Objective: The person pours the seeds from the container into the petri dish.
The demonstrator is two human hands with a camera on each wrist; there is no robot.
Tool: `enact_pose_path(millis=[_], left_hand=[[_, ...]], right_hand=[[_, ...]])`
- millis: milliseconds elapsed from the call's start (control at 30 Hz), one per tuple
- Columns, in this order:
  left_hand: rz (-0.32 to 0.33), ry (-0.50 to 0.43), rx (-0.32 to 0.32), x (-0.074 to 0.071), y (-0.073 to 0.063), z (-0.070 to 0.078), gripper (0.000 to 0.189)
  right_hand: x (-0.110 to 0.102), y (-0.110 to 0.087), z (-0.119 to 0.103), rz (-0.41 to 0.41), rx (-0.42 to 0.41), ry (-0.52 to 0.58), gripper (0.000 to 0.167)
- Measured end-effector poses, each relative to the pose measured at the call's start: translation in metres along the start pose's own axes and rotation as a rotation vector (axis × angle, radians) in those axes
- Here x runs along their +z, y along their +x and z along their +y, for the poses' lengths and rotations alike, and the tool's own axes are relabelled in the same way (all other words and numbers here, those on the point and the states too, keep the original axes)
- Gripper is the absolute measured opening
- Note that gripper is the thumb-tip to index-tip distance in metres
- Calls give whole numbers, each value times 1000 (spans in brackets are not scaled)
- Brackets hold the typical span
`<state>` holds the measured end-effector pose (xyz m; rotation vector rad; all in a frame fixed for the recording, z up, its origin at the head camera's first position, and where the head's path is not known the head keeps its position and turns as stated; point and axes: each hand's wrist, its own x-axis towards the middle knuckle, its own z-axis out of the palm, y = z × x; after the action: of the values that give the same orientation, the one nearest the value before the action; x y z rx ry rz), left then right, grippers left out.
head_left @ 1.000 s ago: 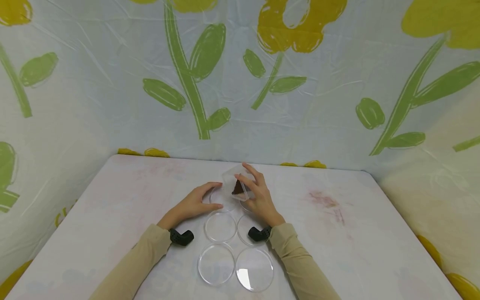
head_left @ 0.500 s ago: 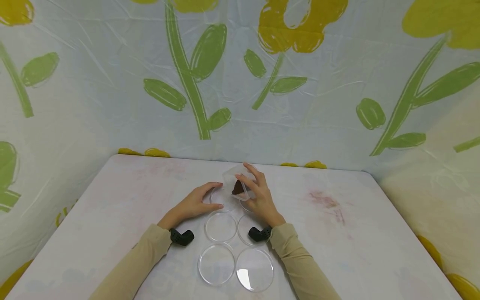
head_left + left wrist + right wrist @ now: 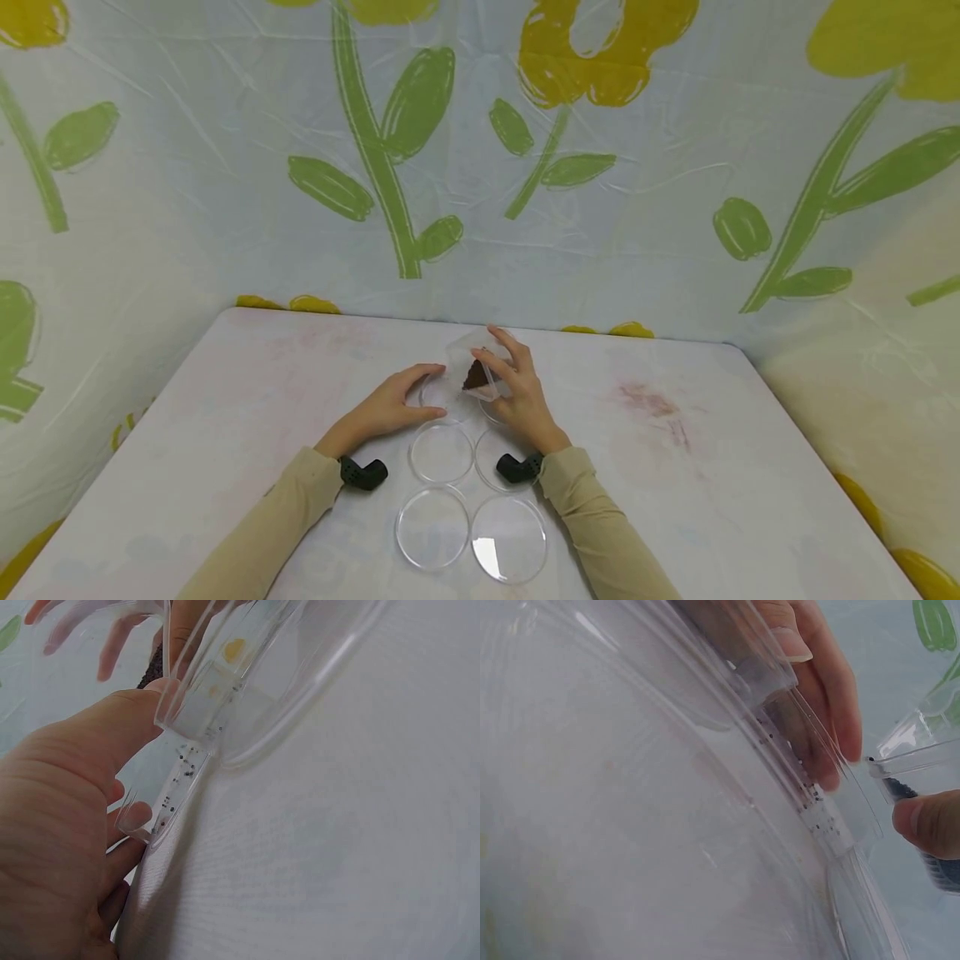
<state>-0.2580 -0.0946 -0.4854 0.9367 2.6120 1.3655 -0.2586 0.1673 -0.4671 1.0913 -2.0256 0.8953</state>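
Observation:
In the head view, my left hand [image 3: 386,406] holds the rim of the far-left clear petri dish [image 3: 429,396], thumb on the near side and fingers on the far side. Several small dark grains [image 3: 184,776] lie inside that dish in the left wrist view. My right hand [image 3: 525,398] grips a clear plastic box [image 3: 459,350], tilted above the dish. A heap of dark brown grains [image 3: 476,377] has gathered in the box's low corner. In the right wrist view, my right thumb presses the box's wall [image 3: 922,759], and a few grains sit at its lip.
Nearer me, clear round dishes stand in two columns: a middle-left dish [image 3: 442,452], a front-left dish [image 3: 432,529] and a front-right dish [image 3: 510,540] among them. The white table [image 3: 637,500] ends at a flower-printed cloth [image 3: 480,250]. Each wrist carries a black camera [image 3: 365,475].
Both hands stay almost still. The dark grains in the tilted box have shifted slightly toward its low corner.

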Motion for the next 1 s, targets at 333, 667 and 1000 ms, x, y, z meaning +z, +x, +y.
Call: enact_pose_path(millis=[333, 667, 1000], left_hand=[[-4, -3, -4, 1, 0, -2, 73], [-3, -3, 3, 2, 1, -2, 73], [-1, 2, -8, 2, 0, 0, 73]], right_hand=[[1, -1, 2, -1, 3, -2, 99], [0, -1, 1, 10, 3, -19, 94], [0, -1, 1, 17, -7, -26, 90]])
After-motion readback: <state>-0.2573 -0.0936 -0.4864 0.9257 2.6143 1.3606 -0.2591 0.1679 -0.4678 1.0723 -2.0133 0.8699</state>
